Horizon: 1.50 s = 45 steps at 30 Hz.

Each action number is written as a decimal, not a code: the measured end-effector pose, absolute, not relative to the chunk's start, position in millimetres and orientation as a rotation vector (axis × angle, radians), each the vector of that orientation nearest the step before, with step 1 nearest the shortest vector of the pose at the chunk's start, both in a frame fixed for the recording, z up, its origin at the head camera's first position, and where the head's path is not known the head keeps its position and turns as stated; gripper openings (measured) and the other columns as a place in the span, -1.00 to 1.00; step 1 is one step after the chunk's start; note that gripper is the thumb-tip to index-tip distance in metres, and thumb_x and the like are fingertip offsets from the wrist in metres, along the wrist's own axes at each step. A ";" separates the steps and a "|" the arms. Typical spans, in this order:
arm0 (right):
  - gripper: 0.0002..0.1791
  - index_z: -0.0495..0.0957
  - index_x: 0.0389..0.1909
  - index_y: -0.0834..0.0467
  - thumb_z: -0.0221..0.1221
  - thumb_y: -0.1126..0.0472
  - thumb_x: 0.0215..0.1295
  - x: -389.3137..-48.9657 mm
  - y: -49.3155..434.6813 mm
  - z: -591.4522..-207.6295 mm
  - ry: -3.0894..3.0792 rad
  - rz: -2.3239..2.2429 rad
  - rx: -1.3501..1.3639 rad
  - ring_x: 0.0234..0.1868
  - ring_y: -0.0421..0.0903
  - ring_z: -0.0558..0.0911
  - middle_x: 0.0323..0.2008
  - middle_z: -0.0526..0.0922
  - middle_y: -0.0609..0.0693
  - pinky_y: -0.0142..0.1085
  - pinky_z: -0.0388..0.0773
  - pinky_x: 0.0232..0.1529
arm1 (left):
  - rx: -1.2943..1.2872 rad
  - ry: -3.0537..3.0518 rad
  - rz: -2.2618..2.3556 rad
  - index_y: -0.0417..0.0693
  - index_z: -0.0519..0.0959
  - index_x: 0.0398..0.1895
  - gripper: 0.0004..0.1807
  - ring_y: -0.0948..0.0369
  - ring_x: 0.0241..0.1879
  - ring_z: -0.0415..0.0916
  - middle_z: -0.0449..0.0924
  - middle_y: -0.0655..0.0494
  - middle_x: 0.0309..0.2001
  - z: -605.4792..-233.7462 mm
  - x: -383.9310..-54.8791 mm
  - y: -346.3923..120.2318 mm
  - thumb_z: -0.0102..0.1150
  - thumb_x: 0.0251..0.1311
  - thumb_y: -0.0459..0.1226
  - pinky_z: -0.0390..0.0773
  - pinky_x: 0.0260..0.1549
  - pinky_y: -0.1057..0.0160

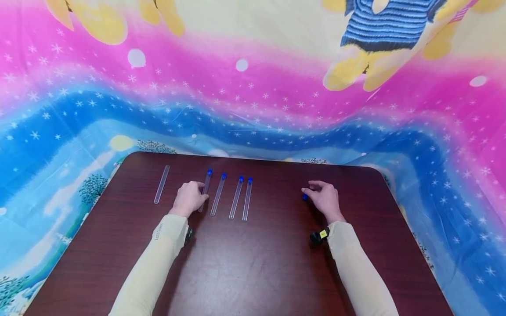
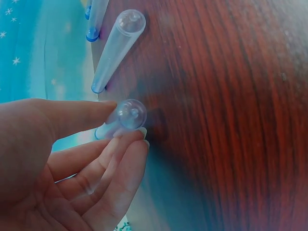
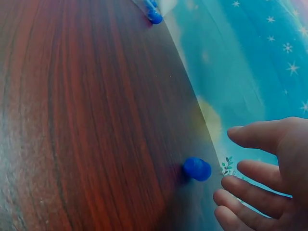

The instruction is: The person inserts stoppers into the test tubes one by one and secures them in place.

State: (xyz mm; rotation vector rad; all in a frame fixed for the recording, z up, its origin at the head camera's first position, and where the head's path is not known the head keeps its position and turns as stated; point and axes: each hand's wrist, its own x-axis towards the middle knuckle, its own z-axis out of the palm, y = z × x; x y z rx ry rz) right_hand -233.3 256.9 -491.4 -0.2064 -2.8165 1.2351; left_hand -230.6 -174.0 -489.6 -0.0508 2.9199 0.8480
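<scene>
My left hand (image 1: 189,198) pinches a clear test tube (image 1: 207,180) with a blue cap, which lies on the table. In the left wrist view the tube's rounded end (image 2: 132,114) shows between thumb and fingertips. To its right lie several more blue-capped test tubes (image 1: 218,195), roughly parallel. Farther left rests an uncapped clear tube (image 1: 161,184). Over on the right side, my right hand (image 1: 323,197) hovers by a loose blue cap (image 3: 197,169). Its fingers are spread and apart from the cap in the right wrist view.
The dark wood-grain table (image 1: 253,267) has rounded far corners. Behind it hangs a patterned cloth (image 1: 245,105) in pink and blue, which also runs down both sides. A black wrist camera (image 1: 318,237) sits at the right cuff.
</scene>
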 end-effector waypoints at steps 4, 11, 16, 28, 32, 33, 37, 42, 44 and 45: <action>-0.45 0.59 0.24 0.25 0.35 0.03 0.34 -232.6 258.3 -493.2 -2.869 1.185 -0.196 0.04 0.17 0.63 0.04 0.69 0.24 0.05 0.46 0.15 | -0.049 2.931 0.833 -0.27 0.56 0.26 -0.48 -0.01 -0.26 0.62 0.67 0.01 -0.43 -490.1 -230.7 -173.6 0.36 0.27 -0.25 0.58 -0.13 -0.08; -0.48 0.62 0.18 0.28 0.38 0.05 0.32 -233.0 257.2 -496.1 -2.942 1.086 -0.163 -0.10 0.12 0.66 -0.14 0.73 0.19 0.02 0.51 0.01 | -0.090 2.914 0.755 -0.18 0.53 0.33 -0.42 -0.19 0.01 0.58 0.62 -0.25 0.10 -490.4 -229.6 -172.1 0.38 0.26 -0.19 0.57 -0.13 -0.19; -0.51 0.64 0.16 0.26 0.38 0.06 0.32 -234.0 255.4 -497.2 -2.962 1.065 -0.161 -0.21 0.06 0.63 -0.22 0.73 0.13 -0.04 0.50 -0.09 | -0.098 2.921 0.737 -0.19 0.54 0.31 -0.41 -0.21 0.01 0.57 0.61 -0.26 0.11 -491.7 -229.7 -171.6 0.39 0.25 -0.16 0.57 -0.15 -0.20; -0.58 0.69 0.08 0.23 0.37 0.06 0.32 -238.8 252.6 -499.0 -2.986 1.026 -0.179 -0.29 0.03 0.63 -0.30 0.73 0.09 -0.08 0.51 -0.16 | -0.095 2.956 0.724 -0.22 0.56 0.28 -0.39 -0.15 -0.10 0.62 0.66 -0.23 0.03 -490.3 -228.7 -171.0 0.40 0.25 -0.08 0.60 -0.20 -0.15; -0.58 0.69 0.07 0.24 0.37 0.05 0.32 -238.5 251.2 -497.4 -2.996 1.021 -0.178 -0.24 0.06 0.65 -0.27 0.74 0.12 -0.04 0.54 -0.11 | -0.096 2.975 0.758 -0.19 0.57 0.27 -0.40 -0.15 -0.12 0.63 0.67 -0.21 0.00 -487.6 -228.7 -171.1 0.36 0.27 -0.03 0.59 -0.22 -0.15; -0.58 0.69 0.07 0.24 0.37 0.05 0.32 -238.6 251.1 -497.4 -2.997 1.017 -0.185 -0.23 0.07 0.65 -0.26 0.74 0.13 -0.03 0.54 -0.10 | -0.091 2.983 0.761 -0.18 0.57 0.27 -0.40 -0.16 -0.12 0.63 0.67 -0.21 0.02 -487.0 -228.5 -171.7 0.34 0.28 -0.02 0.59 -0.23 -0.15; -0.57 0.69 0.06 0.26 0.38 0.05 0.31 -237.8 252.5 -495.7 -2.998 1.004 -0.203 -0.21 0.09 0.64 -0.24 0.73 0.15 -0.01 0.54 -0.09 | -0.089 3.029 0.753 -0.13 0.58 0.28 -0.43 -0.16 -0.14 0.63 0.69 -0.16 0.01 -483.4 -228.9 -175.2 0.29 0.31 -0.01 0.59 -0.27 -0.16; -0.56 0.69 0.04 0.26 0.38 0.03 0.30 -236.9 256.1 -493.2 -3.014 0.994 -0.221 -0.21 0.10 0.62 -0.22 0.72 0.17 -0.01 0.54 -0.10 | -0.102 3.058 0.752 -0.11 0.56 0.30 -0.44 -0.12 -0.17 0.63 0.71 -0.09 -0.11 -480.3 -229.8 -184.3 0.25 0.34 -0.01 0.57 -0.30 -0.15; -0.58 0.70 0.01 0.25 0.38 0.02 0.30 -236.2 257.2 -492.5 -3.018 1.007 -0.230 -0.21 0.10 0.61 -0.21 0.72 0.17 -0.01 0.54 -0.10 | -0.111 3.058 0.756 -0.12 0.53 0.33 -0.42 -0.14 -0.11 0.61 0.68 -0.12 -0.05 -478.5 -229.5 -188.6 0.25 0.35 -0.01 0.57 -0.27 -0.16; -0.59 0.71 0.00 0.25 0.38 0.02 0.30 -236.0 257.5 -492.5 -3.019 1.018 -0.235 -0.21 0.09 0.62 -0.21 0.72 0.17 -0.01 0.55 -0.10 | -0.120 3.060 0.752 -0.12 0.52 0.34 -0.42 -0.15 -0.06 0.59 0.66 -0.15 0.01 -477.7 -229.5 -190.6 0.24 0.35 -0.02 0.56 -0.24 -0.17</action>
